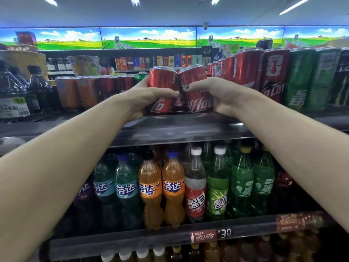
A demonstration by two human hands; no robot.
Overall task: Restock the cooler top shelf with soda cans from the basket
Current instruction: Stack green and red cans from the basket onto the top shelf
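Two red cola cans stand side by side at the front of the cooler's top shelf (181,129). My left hand (149,97) is wrapped around the left red can (162,78). My right hand (217,95) grips the right red can (194,80). A third red can (177,69) shows between and behind them. The two held cans touch each other and lean slightly together at the bottom. The basket is out of sight.
More red cans (247,69) and green cans (302,78) fill the shelf to the right. Orange cans (79,91) and dark red ones stand to the left, with large dark bottles (15,95) farther left. Soda bottles (173,186) line the shelf below.
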